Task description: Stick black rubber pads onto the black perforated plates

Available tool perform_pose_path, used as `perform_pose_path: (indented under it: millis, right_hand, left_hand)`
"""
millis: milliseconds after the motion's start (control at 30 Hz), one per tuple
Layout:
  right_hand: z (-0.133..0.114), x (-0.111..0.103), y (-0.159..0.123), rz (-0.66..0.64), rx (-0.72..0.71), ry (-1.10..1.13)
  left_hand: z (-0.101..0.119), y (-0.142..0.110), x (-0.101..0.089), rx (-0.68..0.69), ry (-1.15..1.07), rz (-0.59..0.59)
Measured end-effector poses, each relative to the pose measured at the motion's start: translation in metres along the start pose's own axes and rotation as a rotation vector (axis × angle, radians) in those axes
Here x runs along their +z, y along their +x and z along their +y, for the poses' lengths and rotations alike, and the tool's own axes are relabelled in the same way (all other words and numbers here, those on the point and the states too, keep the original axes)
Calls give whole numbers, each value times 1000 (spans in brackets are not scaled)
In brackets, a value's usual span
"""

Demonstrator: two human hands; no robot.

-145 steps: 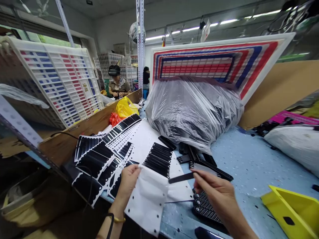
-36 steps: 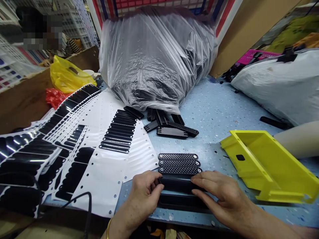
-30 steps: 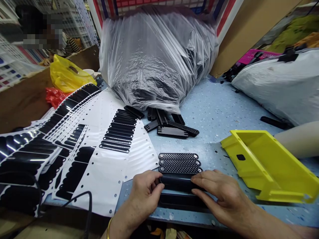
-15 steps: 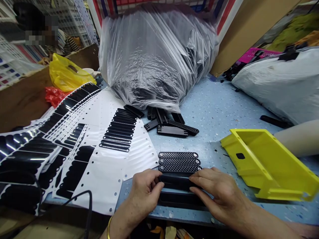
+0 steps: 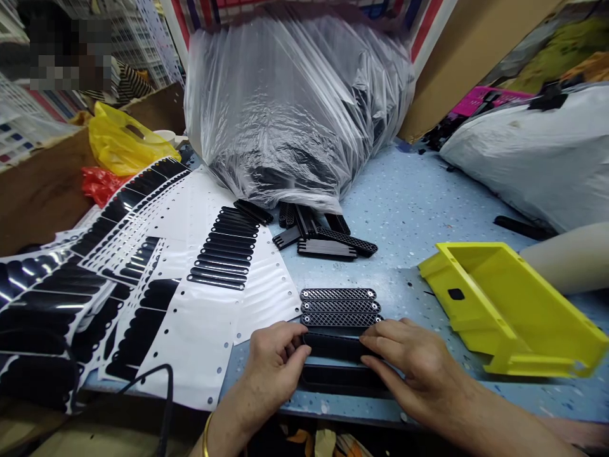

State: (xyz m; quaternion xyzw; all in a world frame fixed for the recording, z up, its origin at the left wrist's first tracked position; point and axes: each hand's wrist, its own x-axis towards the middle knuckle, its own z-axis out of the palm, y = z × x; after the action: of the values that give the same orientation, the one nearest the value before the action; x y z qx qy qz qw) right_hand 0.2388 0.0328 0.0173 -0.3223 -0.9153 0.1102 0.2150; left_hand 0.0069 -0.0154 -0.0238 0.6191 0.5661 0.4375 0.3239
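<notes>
Between my two hands lies a smooth black strip-shaped piece, long and narrow, gripped at its ends. The fingers of my left hand are closed on its left end. My right hand pinches its right end. A similar black piece lies just below, nearer the table edge, partly under my right fingers. Directly beyond the held piece, several black pieces with a crosshatched face and a small round spot at each end lie side by side. The undersides of the held piece are hidden.
Sheets of black rounded stickers spread over the left side. Loose black pieces spill from a clear plastic bag at the back. On the right are a yellow bin and a white sack. A person sits at far left.
The whole view has shifted slightly, with the scene a little up and left. Both hands keep their hold on the black piece, with almost no movement relative to the table.
</notes>
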Motion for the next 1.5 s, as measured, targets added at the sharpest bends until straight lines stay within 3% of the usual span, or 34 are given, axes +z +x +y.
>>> perform_pose_path:
  millis: [233, 533, 1500]
  right_hand:
    - [-1, 0, 1, -29, 16, 7]
    - [0, -3, -1, 88, 31, 93]
    - [-4, -3, 5, -3, 3, -57]
  left_hand:
    - [-1, 0, 0, -27, -2, -2]
    - [-1, 0, 0, -24, 3, -15]
    - [-1, 0, 0, -44, -11, -8]
